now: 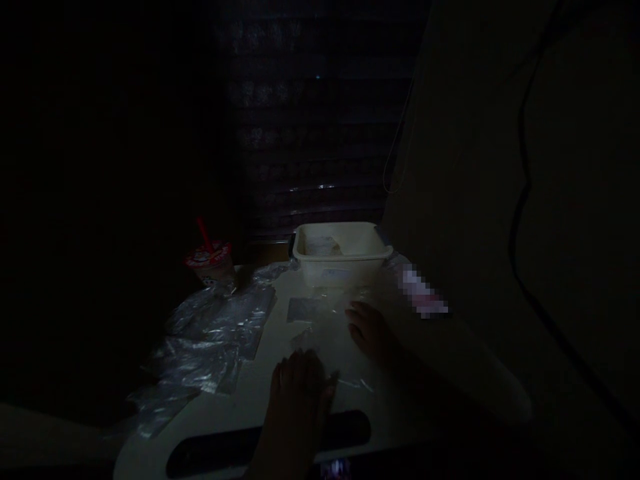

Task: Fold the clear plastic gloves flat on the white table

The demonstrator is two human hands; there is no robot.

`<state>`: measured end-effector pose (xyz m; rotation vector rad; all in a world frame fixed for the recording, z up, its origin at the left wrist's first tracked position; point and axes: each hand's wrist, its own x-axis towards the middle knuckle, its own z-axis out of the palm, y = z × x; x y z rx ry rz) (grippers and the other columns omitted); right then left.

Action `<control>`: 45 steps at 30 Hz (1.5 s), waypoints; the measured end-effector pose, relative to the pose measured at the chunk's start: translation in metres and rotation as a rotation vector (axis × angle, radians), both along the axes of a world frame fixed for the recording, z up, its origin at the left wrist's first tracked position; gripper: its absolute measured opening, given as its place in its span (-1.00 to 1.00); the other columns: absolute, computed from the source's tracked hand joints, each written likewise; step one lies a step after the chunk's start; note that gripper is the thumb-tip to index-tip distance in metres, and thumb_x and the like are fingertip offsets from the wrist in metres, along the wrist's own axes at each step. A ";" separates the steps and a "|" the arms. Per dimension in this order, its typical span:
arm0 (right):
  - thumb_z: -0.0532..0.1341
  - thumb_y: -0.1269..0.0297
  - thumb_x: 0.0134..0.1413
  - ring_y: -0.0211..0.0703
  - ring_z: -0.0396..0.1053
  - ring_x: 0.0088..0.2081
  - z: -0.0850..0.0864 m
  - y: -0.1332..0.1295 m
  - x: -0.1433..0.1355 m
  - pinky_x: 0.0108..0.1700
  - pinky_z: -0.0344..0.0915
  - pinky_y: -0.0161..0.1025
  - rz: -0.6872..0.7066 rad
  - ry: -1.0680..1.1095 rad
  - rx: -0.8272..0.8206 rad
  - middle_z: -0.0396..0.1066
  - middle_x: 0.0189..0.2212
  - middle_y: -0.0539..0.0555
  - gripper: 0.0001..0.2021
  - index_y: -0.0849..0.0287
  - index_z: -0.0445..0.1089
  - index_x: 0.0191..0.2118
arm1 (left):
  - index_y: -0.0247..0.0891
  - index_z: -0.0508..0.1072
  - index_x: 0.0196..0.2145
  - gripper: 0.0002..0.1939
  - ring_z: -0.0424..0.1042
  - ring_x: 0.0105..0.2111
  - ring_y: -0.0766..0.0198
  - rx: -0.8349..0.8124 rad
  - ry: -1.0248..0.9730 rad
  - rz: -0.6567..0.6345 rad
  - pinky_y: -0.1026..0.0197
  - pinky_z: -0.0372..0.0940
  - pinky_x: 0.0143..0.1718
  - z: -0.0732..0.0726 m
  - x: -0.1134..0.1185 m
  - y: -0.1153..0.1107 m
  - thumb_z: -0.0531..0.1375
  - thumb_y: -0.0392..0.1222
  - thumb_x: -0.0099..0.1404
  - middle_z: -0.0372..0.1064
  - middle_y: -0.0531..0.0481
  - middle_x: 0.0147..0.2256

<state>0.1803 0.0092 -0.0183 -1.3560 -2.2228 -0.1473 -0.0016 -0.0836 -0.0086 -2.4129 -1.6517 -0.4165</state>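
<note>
The picture is very dark. My left hand (299, 383) is over the near part of the white table, fingers pointing forward and blurred; what it holds, if anything, cannot be made out. My right hand (369, 330) is farther forward and to the right, fingers apart, over a clear plastic bag (350, 370) lying on the table. A small grey flat packet (301, 309) lies beyond my left hand, in front of a cream plastic basin (343, 272). Inside the basin is a pale item (323, 246).
Crumpled clear plastic bags (205, 340) cover the table's left side. Behind them stands a cup (215, 270) with a red lid and straw. A pixelated item (423, 293) lies at the right. The table (220, 417) has a dark slot near its front edge.
</note>
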 end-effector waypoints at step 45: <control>-0.04 0.34 0.02 -0.03 0.05 0.04 0.003 -0.014 -0.004 0.03 0.03 -0.06 0.086 -0.113 -0.044 0.16 -0.01 0.23 -0.64 0.32 0.21 -0.05 | -0.39 0.10 0.03 -0.53 0.02 0.06 0.07 0.033 0.135 0.063 -0.10 0.02 -0.05 -0.007 -0.031 0.020 -0.21 -0.10 0.25 0.05 -0.24 0.05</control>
